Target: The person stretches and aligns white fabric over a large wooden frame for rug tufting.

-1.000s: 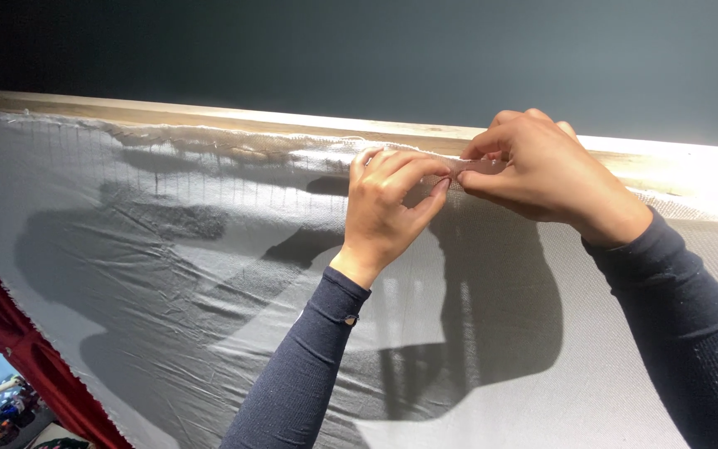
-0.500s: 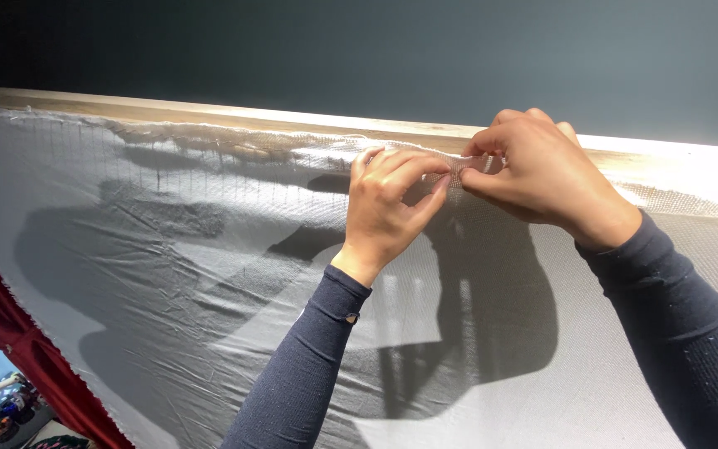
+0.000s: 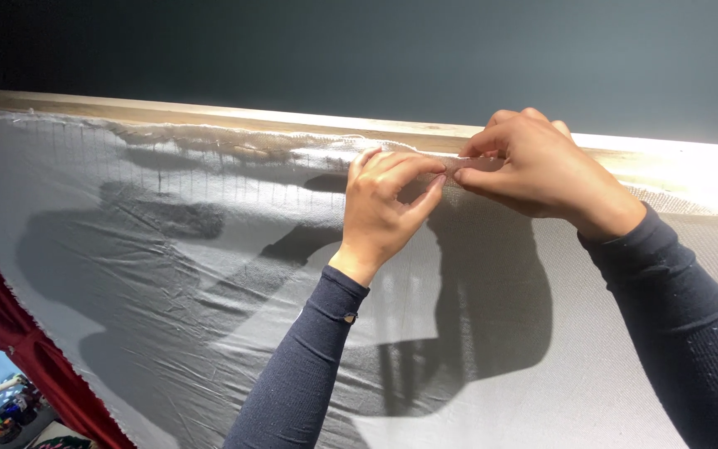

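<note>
Fingertips first: on my left hand (image 3: 384, 199) thumb and forefinger are pressed together on the top hem of the grey fabric (image 3: 209, 274), and the right hand (image 3: 533, 170) does the same just beside it, knuckles nearly touching. Both pinches close on the same short stretch of the hem, approx. mid-way along the wooden rail (image 3: 209, 112), right at its lower edge. I can't tell if anything small, e.g. a pin or thread, sits between the fingers; too fine to see.

Outward from there: fabric hangs down from the rail and fills most of the view, w/ a faint grid of lines near the top edge. Towards the rail's left end the hem is rumpled and frayed, sagging a bit off the wood. Dark sleeves (image 3: 309, 366) run down to the bottom edge. Strong light throws hand shadows onto the cloth. Red cloth (image 3: 18, 349) w/ a ragged edge shows at the bottom left corner; dark wall (image 3: 376, 50) above the rail.

Risks, as I judge them: weave looks loose, so a hard tug between the two pinches could pull threads or fray the hem further. If one grip slips, the slack section may drop off the rail. Glare at the rail's right end could hide the edge from me.
</note>
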